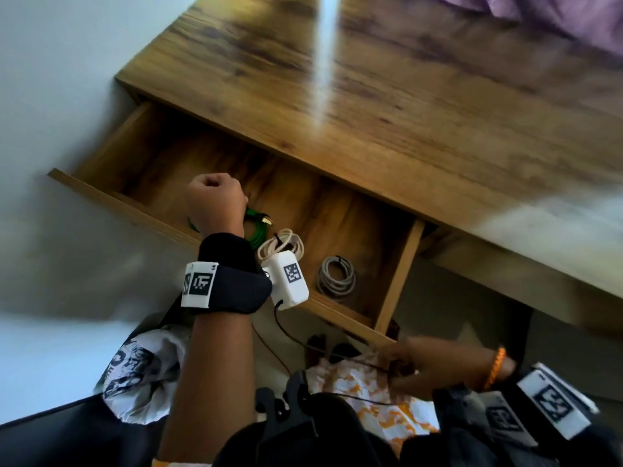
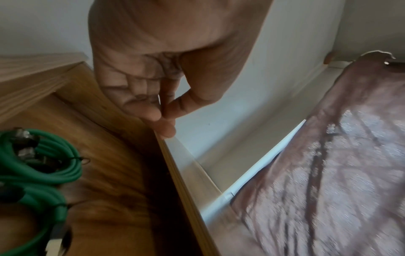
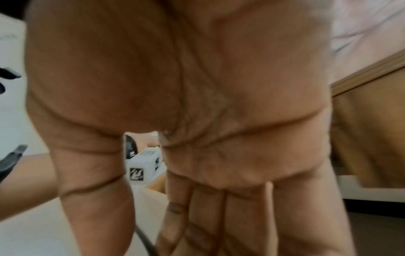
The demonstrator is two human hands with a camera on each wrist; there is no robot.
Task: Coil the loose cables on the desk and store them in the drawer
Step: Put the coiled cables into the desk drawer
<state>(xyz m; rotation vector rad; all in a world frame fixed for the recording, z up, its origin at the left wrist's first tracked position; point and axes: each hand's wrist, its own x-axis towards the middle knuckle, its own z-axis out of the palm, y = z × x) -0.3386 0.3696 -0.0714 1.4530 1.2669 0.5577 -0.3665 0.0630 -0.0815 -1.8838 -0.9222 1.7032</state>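
The wooden drawer (image 1: 128, 203) stands pulled out under the desk top (image 1: 404, 112). Inside lie three tied coils: a green cable (image 1: 258, 230), a whitish cable (image 1: 283, 244) and a grey cable (image 1: 337, 276). My left hand (image 1: 215, 200) hovers as a fist over the drawer's front left part, partly hiding the green coil. In the left wrist view its fingers (image 2: 162, 110) are curled against the thumb with nothing in them, close to the drawer's wall (image 2: 186, 199), and the green cable (image 2: 43, 164) lies below. My right hand (image 1: 414, 365) is low over my lap, blurred, beside a thin black cord (image 1: 337, 352).
The right wrist view shows the palm (image 3: 219, 121) with fingers stretched out and a dark cord (image 3: 144, 242) running between thumb and fingers; the fingertips are cut off. Purple cloth (image 1: 556, 18) lies at the desk's far right. A white wall stands left of the drawer.
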